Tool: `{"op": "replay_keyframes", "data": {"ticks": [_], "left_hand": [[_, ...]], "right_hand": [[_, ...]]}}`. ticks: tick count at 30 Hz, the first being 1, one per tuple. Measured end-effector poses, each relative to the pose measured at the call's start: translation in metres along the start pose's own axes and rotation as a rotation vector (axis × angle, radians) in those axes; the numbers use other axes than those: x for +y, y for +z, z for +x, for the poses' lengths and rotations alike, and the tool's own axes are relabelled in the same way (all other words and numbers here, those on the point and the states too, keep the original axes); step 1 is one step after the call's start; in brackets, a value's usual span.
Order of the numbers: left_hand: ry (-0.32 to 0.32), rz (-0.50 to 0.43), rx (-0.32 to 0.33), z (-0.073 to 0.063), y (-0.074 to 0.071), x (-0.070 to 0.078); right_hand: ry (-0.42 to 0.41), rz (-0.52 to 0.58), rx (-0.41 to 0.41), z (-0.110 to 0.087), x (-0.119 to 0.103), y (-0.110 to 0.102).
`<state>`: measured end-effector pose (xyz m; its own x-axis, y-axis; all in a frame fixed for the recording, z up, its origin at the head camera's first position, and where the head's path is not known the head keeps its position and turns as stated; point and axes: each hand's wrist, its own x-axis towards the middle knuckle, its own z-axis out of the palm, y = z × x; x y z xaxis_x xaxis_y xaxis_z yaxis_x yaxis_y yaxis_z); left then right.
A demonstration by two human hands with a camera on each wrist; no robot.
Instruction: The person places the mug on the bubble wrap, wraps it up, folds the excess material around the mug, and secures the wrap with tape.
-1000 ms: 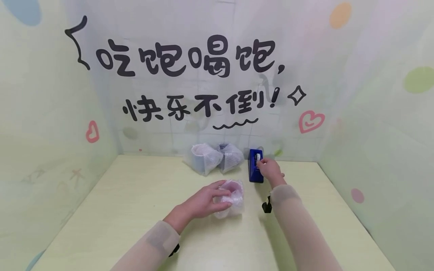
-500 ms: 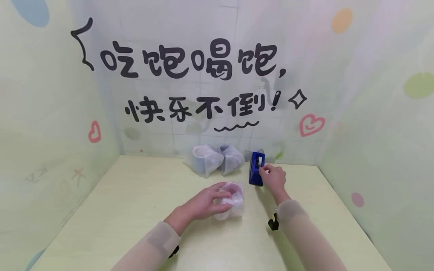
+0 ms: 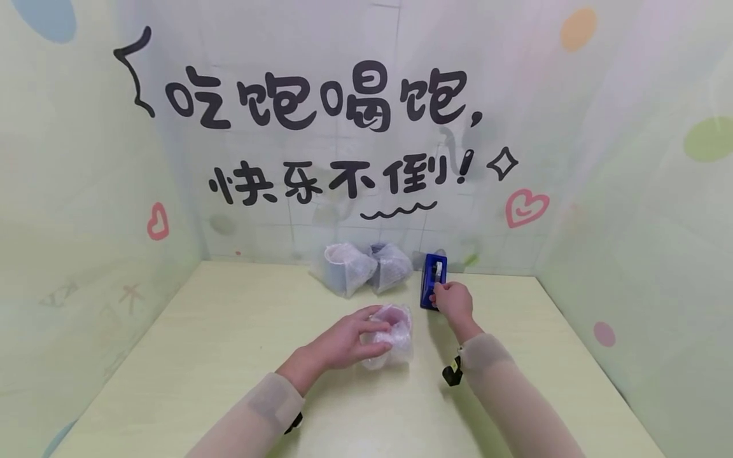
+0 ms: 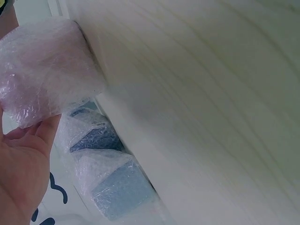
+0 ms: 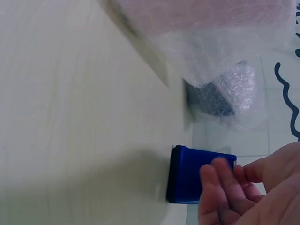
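Observation:
My left hand (image 3: 342, 343) grips a pink cup in bubble wrap (image 3: 397, 346), its fingers over the rim and the thumb on the near side. In the left wrist view, the wrapped cup (image 4: 44, 70) rests against the palm side of the fingers. A blue tape dispenser (image 3: 426, 286) stands beyond it to the right. At the dispenser's near end, my right hand (image 3: 455, 304) pinches with thumb and forefinger just below the tape roll (image 3: 438, 270). The tape end is hidden by the fingertips. The right wrist view shows the other fingers over the dispenser's (image 5: 187, 173) side.
Two more bubble-wrapped cups stand at the back of the table, a light blue one (image 3: 346, 273) and a dark blue one (image 3: 391, 267). Behind them rises a printed wall (image 3: 263, 242) with black lettering. Side walls close off the table (image 3: 229, 318) left and right.
My right hand has moved from the tape roll toward the near end of the dispenser. My left hand keeps its hold on the wrapped cup, without visible movement.

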<state>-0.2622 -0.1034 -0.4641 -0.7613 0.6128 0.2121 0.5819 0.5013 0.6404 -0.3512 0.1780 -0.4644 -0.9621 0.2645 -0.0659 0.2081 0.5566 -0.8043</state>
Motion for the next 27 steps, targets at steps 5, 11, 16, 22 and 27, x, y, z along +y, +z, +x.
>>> {"op": "replay_keyframes", "data": {"ticks": [5,11,16,22,27], "left_hand": [[0.002,-0.003,0.002,-0.001,0.001,0.000],[0.016,0.001,0.010,-0.001,0.001,-0.001],[0.006,-0.008,0.006,0.000,0.000,0.000],[0.010,-0.006,0.011,0.000,0.000,0.001],[0.009,-0.018,0.013,-0.001,0.000,0.002]], "right_hand": [[0.008,0.020,0.018,-0.007,-0.001,0.004],[-0.084,0.125,-0.022,-0.022,0.013,0.007],[-0.165,0.207,-0.194,-0.034,0.029,-0.001],[-0.229,0.205,-0.344,-0.035,0.053,-0.021],[-0.243,0.161,-0.418,-0.031,0.062,-0.030]]}}
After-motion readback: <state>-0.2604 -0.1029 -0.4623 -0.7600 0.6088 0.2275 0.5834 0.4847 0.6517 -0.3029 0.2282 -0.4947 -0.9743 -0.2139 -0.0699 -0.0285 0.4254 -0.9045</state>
